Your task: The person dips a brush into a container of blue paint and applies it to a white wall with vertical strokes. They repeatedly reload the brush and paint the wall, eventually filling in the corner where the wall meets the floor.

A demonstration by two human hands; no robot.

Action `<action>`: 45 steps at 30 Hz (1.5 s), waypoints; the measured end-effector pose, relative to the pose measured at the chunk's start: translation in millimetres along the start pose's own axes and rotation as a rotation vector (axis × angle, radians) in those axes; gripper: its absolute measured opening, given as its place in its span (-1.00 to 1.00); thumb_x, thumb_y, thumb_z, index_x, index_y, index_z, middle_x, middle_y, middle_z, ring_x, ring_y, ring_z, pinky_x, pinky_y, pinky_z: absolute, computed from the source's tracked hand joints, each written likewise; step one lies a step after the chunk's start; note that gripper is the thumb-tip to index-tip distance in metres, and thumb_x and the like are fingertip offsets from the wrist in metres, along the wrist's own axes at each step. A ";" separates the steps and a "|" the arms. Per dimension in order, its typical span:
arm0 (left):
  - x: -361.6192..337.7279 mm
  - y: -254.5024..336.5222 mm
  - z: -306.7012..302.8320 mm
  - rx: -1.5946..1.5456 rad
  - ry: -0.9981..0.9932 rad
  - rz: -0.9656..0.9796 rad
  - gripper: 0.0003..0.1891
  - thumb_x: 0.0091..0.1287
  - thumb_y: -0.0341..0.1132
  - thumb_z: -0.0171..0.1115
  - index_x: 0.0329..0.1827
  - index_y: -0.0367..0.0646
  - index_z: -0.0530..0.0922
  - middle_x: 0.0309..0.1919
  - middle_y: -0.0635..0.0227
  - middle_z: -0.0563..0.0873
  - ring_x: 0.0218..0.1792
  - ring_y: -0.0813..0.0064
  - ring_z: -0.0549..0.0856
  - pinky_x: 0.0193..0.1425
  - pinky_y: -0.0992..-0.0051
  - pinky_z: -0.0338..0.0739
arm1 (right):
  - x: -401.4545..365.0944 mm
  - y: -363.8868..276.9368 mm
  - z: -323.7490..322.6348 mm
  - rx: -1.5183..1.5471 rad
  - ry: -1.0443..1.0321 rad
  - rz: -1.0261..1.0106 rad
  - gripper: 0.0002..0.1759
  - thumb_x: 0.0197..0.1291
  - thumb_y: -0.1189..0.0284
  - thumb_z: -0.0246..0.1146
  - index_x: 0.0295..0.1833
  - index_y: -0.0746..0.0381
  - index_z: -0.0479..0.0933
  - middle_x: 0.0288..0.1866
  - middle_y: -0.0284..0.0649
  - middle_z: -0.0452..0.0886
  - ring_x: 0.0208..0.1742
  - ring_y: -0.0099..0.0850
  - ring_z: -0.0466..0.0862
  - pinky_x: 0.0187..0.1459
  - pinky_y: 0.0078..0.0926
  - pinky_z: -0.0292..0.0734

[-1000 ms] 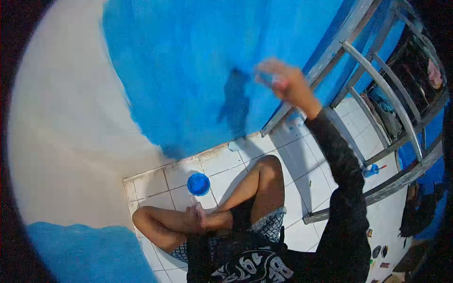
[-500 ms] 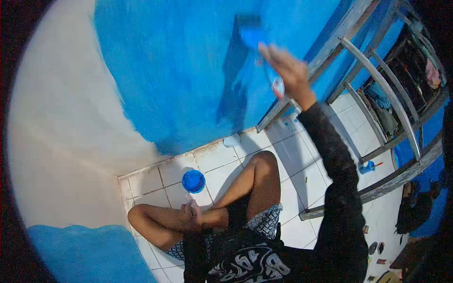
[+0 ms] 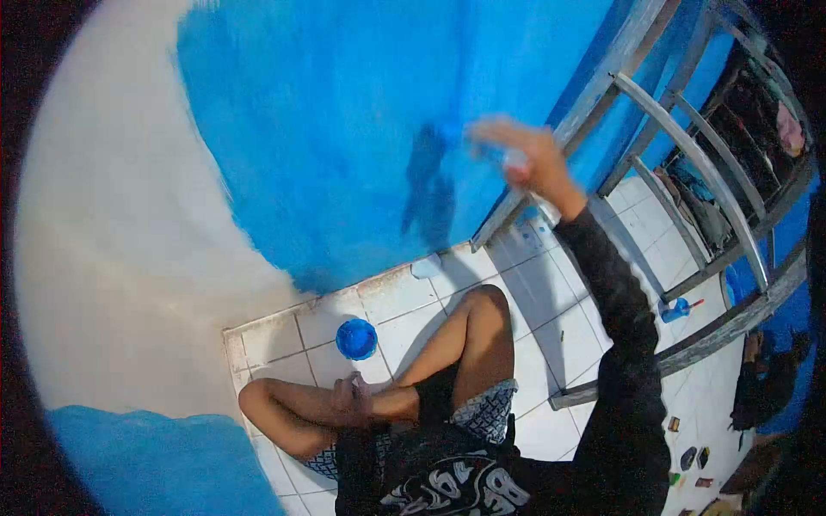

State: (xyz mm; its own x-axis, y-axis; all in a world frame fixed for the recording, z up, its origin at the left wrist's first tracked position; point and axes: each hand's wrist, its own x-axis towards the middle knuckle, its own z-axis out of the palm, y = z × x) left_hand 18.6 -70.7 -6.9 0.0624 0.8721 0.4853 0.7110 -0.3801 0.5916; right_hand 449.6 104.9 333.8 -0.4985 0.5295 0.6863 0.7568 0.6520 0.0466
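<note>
Up against the wall, the right hand (image 3: 527, 162) is raised and smeared by motion blur. Its fingers appear to be wrapped round the pale handle of a brush (image 3: 514, 160), whose head is lost in the blur against the blue wall (image 3: 344, 112), so whether the bristles touch the paint cannot be told. A dark shadow lies on the wall just left of and below that hand. The black sleeve (image 3: 615, 292) runs from the wrist down to the person's shoulder at the lower edge. The left hand (image 3: 353, 396) rests low where the bare legs cross, lying on the shin; it is too small and dim to tell whether it is clenched or loose. Just above it, a small round cup of blue paint (image 3: 356, 339) stands on the white tiled floor (image 3: 551, 344), near the foot of the wall and apart from both hands. Left of the blue area the wall is unpainted cream (image 3: 112, 258), with another blue patch at the bottom left. To the right, a grey wooden frame (image 3: 680, 120) leans against the wall, and a small blue object (image 3: 677, 310) lies on the tiles beside it.
</note>
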 end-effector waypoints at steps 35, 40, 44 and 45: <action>-26.3 -27.7 28.0 0.149 0.176 -0.125 -0.71 0.11 -0.16 0.42 -0.29 -0.23 0.66 -0.51 0.08 0.62 -0.58 0.06 0.58 -0.50 0.06 0.45 | 104.1 -43.3 -3.1 -0.153 0.203 -0.205 -0.70 0.18 0.39 0.40 0.04 0.15 0.67 0.00 -0.19 0.74 0.00 -0.19 0.75 -0.01 -0.31 0.68; -24.0 -29.0 56.6 0.074 0.485 -0.043 -0.72 0.15 -0.15 0.46 -0.29 -0.18 0.69 -0.45 0.07 0.67 -0.52 0.04 0.64 -0.46 0.04 0.50 | 179.6 -49.0 -76.6 -0.456 0.474 -0.349 -0.68 0.24 0.42 0.35 0.11 0.18 0.67 -0.03 -0.16 0.74 -0.09 -0.24 0.75 -0.10 -0.32 0.69; -57.2 -77.1 78.7 -0.148 0.366 -0.166 -0.76 0.18 -0.17 0.49 -0.25 -0.12 0.70 -0.37 0.08 0.72 -0.44 0.02 0.69 -0.37 0.06 0.55 | 148.3 -46.9 -37.8 -0.479 0.378 -0.325 -0.60 0.14 0.50 0.34 0.15 0.15 0.67 0.07 -0.20 0.75 0.03 -0.23 0.76 0.02 -0.29 0.68; -67.4 -88.7 76.8 -0.305 0.029 -0.349 -0.79 0.19 -0.20 0.49 -0.24 -0.10 0.70 -0.34 0.10 0.73 -0.41 0.01 0.70 -0.33 0.07 0.58 | 137.1 -50.5 -16.9 -0.413 0.331 -0.335 -0.56 0.14 0.49 0.32 0.19 0.20 0.64 0.10 -0.17 0.73 0.03 -0.22 0.76 0.00 -0.30 0.68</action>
State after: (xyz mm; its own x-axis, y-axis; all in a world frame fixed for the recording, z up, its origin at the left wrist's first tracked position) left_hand 5.2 -72.1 -141.5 -0.1665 0.9566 0.2391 0.4469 -0.1430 0.8831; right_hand 350.2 135.4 437.8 -0.6300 0.0931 0.7710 0.7158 0.4547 0.5300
